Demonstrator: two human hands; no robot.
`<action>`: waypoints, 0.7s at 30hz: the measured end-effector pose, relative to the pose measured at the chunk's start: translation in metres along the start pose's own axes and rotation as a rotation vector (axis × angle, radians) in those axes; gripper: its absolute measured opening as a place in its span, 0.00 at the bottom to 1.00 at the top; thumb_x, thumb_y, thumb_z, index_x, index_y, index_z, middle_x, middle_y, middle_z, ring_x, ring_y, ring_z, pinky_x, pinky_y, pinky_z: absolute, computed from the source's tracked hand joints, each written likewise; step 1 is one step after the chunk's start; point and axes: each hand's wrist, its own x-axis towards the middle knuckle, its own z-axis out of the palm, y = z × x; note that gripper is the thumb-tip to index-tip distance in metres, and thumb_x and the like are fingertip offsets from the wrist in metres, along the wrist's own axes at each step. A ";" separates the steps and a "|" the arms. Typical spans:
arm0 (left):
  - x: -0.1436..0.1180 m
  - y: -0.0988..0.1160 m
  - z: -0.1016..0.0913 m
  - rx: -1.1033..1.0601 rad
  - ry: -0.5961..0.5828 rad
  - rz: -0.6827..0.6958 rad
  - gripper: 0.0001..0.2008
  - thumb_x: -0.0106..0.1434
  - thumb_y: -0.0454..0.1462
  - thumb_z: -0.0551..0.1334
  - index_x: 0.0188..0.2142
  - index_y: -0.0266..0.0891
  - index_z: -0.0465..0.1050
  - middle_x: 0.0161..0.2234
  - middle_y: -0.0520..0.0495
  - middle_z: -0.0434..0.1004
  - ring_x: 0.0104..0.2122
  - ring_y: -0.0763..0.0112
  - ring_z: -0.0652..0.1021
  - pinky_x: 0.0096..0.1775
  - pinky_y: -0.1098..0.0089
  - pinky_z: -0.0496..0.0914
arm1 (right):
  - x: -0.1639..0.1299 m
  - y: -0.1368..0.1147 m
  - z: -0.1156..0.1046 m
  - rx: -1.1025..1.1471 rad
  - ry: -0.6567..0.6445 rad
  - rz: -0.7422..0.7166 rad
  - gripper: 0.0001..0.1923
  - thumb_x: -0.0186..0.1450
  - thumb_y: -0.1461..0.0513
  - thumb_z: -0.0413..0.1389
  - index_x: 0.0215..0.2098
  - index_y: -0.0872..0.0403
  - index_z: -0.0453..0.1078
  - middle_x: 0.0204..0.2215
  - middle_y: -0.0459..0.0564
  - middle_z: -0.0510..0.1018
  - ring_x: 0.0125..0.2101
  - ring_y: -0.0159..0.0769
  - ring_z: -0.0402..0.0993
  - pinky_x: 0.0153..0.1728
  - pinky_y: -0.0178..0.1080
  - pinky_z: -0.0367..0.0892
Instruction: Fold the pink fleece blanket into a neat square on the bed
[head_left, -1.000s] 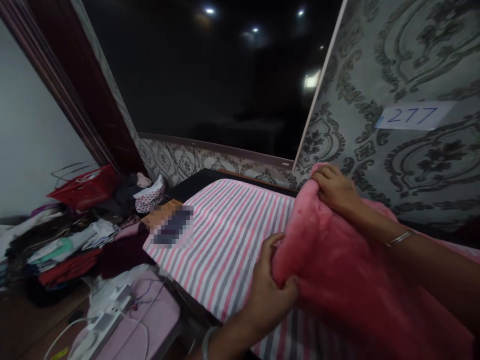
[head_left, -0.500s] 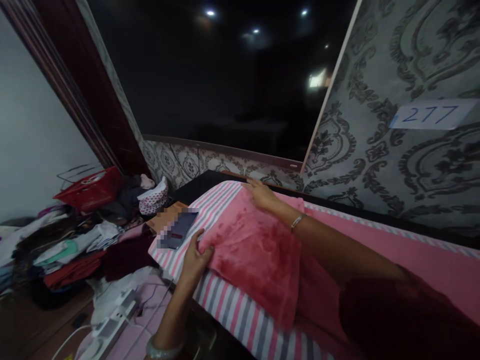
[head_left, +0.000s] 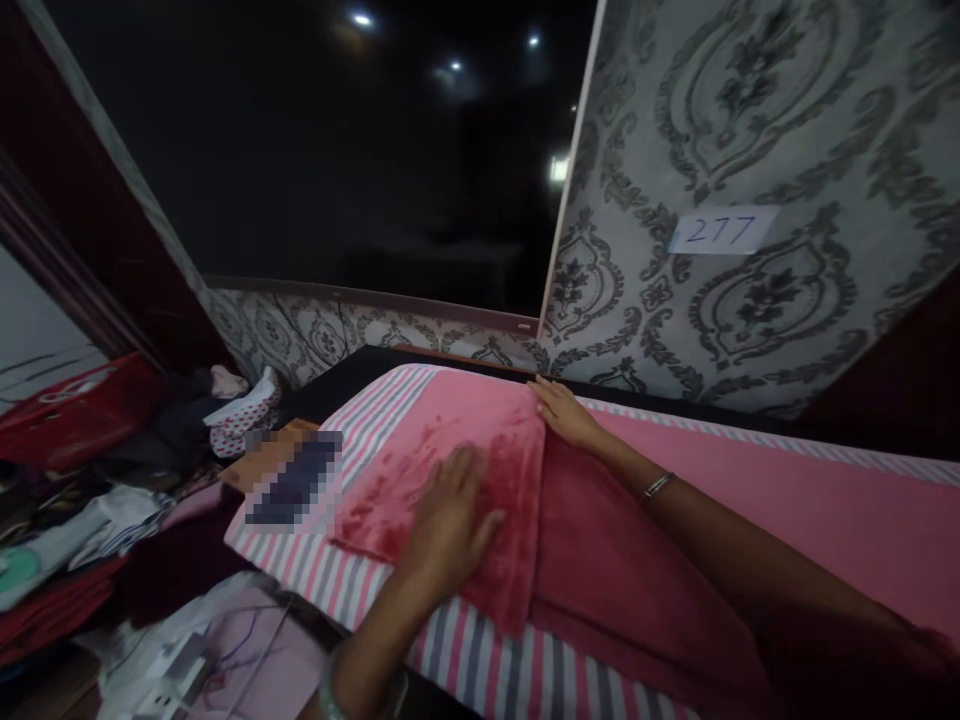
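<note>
Pressing flat, palm down with fingers spread, the left hand [head_left: 450, 520] rests on the near half of a folded pink fleece cloth [head_left: 442, 470]; it grips nothing, only bears on the pile. The right hand [head_left: 564, 412] lies open at the cloth's far right corner, fingertips on the folded edge, nothing pinched (a thin bangle [head_left: 657, 485] sits on that wrist). The cloth lies on a striped sheet [head_left: 457, 650] of pink, grey and white covering a raised surface, its long axis running from the near edge away toward the patterned wallpaper [head_left: 750, 120]. A larger pink spread [head_left: 787, 500] extends to the right beneath the right forearm. The cloth's free bulk lies leftward of both hands; the left hand is the nearer to its near edge. Left of the cloth sits a blurred dark flat item [head_left: 294, 480], apart from it. Heaped clothes [head_left: 67, 540] lie lower left.
</note>
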 end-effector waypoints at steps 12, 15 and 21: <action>0.010 0.029 0.046 0.226 -0.255 0.011 0.32 0.67 0.44 0.57 0.69 0.47 0.56 0.72 0.41 0.46 0.71 0.47 0.48 0.65 0.37 0.45 | -0.014 0.005 0.015 0.040 -0.138 0.191 0.26 0.75 0.56 0.41 0.70 0.49 0.57 0.70 0.52 0.56 0.68 0.45 0.54 0.67 0.52 0.48; 0.013 0.025 0.046 0.284 -0.237 0.041 0.31 0.68 0.45 0.56 0.69 0.47 0.56 0.72 0.41 0.47 0.71 0.48 0.49 0.65 0.39 0.48 | -0.027 -0.003 0.006 0.042 -0.128 0.248 0.28 0.74 0.55 0.43 0.71 0.50 0.55 0.71 0.54 0.51 0.69 0.49 0.50 0.66 0.54 0.50; 0.025 0.006 0.057 0.412 -0.149 0.136 0.30 0.68 0.46 0.49 0.67 0.41 0.62 0.70 0.37 0.54 0.69 0.47 0.55 0.63 0.40 0.54 | -0.111 -0.009 -0.024 -0.041 -0.138 0.197 0.29 0.72 0.45 0.41 0.69 0.39 0.55 0.71 0.42 0.51 0.69 0.47 0.49 0.66 0.52 0.49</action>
